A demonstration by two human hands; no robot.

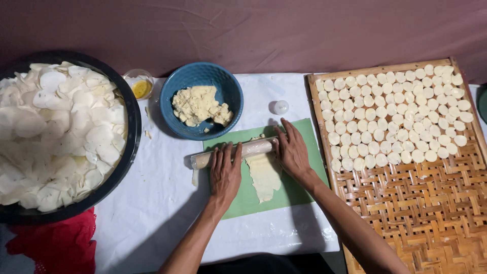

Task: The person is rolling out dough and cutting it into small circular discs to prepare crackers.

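Both palms flat and open on the rolling pin (236, 152): your left hand (224, 172) near its left end, right hand (291, 149) at the right end, nothing clenched. Dough sheet (265, 175) lies on the green mat (304, 187), just below the pin. It looks thin, soft and tear-prone (probably sticky), so lift it by an edge, supported underneath.

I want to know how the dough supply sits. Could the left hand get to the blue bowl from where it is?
Probably yes: the left hand rests on the rolling pin, and the blue bowl sits just beyond it with nothing between.
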